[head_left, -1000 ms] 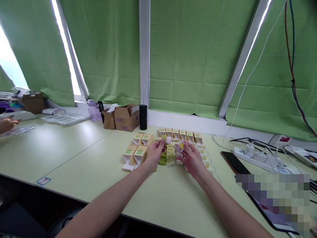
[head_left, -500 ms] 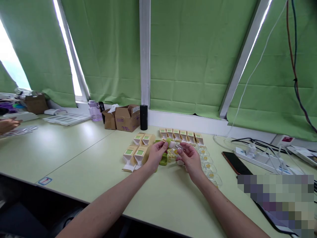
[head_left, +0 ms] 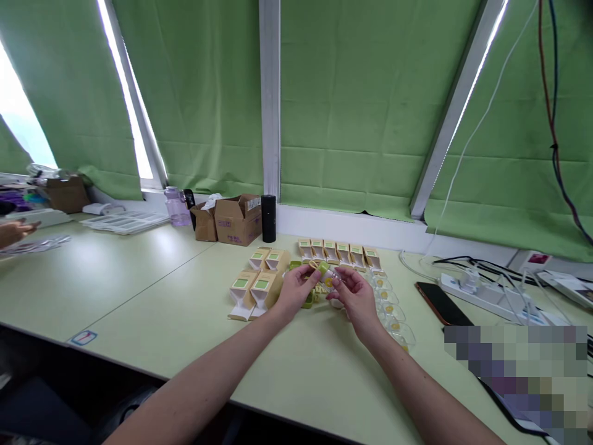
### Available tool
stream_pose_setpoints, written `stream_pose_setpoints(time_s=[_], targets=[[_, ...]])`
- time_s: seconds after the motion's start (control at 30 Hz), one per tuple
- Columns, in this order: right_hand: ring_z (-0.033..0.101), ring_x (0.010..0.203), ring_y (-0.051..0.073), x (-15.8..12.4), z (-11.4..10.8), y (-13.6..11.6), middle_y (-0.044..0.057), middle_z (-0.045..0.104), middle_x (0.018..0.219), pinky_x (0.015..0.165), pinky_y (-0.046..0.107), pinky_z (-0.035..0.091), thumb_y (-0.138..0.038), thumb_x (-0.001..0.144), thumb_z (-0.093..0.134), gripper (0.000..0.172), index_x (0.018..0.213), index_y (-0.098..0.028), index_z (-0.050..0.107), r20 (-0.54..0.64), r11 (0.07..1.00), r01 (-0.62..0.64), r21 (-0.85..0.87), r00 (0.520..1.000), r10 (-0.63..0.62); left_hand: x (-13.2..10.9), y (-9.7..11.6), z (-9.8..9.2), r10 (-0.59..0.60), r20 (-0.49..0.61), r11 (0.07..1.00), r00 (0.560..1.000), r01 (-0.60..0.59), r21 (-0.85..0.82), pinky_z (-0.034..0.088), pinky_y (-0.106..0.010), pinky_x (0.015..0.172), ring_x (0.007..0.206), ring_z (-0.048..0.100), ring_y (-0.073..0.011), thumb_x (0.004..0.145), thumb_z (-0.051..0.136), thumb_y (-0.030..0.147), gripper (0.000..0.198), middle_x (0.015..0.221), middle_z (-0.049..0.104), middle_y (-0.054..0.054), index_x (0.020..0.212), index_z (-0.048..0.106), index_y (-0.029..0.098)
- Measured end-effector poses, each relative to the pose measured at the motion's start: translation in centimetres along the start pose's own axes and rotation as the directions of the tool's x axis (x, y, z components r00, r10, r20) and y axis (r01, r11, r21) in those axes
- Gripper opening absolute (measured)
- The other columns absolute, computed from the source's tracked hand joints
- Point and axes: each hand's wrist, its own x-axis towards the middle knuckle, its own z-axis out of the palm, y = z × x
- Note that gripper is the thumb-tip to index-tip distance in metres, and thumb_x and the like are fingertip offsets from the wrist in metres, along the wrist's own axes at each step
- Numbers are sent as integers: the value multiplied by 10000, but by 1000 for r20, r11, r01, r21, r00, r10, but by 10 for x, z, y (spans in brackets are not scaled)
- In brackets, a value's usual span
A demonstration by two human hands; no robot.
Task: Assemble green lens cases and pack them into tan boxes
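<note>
Between the fingertips of my left hand (head_left: 296,287) is a small green-and-white cap (head_left: 323,268) with a pale loop at its end. My right hand (head_left: 356,298) pinches a small clear plastic bottle (head_left: 330,281) with a yellow mark. The cap and the bottle meet in line; I cannot tell whether they are fastened. Beneath my hands lie green plastic pieces (head_left: 308,300) and pale yellow pieces (head_left: 320,288), partly covered. A row of clear plastic pieces (head_left: 389,310) with yellow marks runs beside my right hand. Open cream boxes (head_left: 260,290) stand left of my left hand.
More open cream boxes (head_left: 343,253) line up behind my hands. At the back are brown cartons (head_left: 238,222), a black cylinder (head_left: 269,218) and a purple bottle (head_left: 176,207). A phone (head_left: 443,303) and power strip (head_left: 491,298) lie right. Another person's hand (head_left: 16,232) is far left.
The cap has tilted and come down against the clear bottle, its loop now showing by my left fingertips. Both my hands stay in nearly the same place.
</note>
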Motion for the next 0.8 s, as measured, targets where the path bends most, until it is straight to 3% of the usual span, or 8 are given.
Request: stream_pose_setpoints(time_s=[0.2,0.47,0.67,0.8], targets=[[703,736,182,-1,-1,0,58,759,976,600,328,654,-521,599,960,563,998,-200,725,0,1000,-3,-13,1000,3,1,-5,0,23,26,999,999,-24,27,551,-328,879,949,705,-228,793,797,601,499,1019,770,-98,1005,752,151],[701,834,191,-4,-4,-5,41,709,1026,744,378,668,-485,643,942,496,1000,-211,731,88,1000,28,11,996,-29,0,1,0,29,23,998,999,-30,46,541,-295,800,891,684,-210,816,780,587,482,991,757,-89,999,741,142],[687,843,197,1,-5,-11,23,684,958,742,353,633,-426,654,931,481,1047,-243,723,183,990,50,-133,983,-25,0,5,-3,48,13,997,999,-48,59,512,-274,736,829,638,-190,814,780,584,459,882,709,-62,915,736,139],[670,848,186,-1,-7,-17,19,680,959,750,334,597,-375,703,898,562,1208,-264,676,264,968,75,-239,964,-9,0,9,-3,75,11,993,997,-75,93,504,-279,736,834,625,-195,816,761,622,500,886,691,-71,919,744,133]])
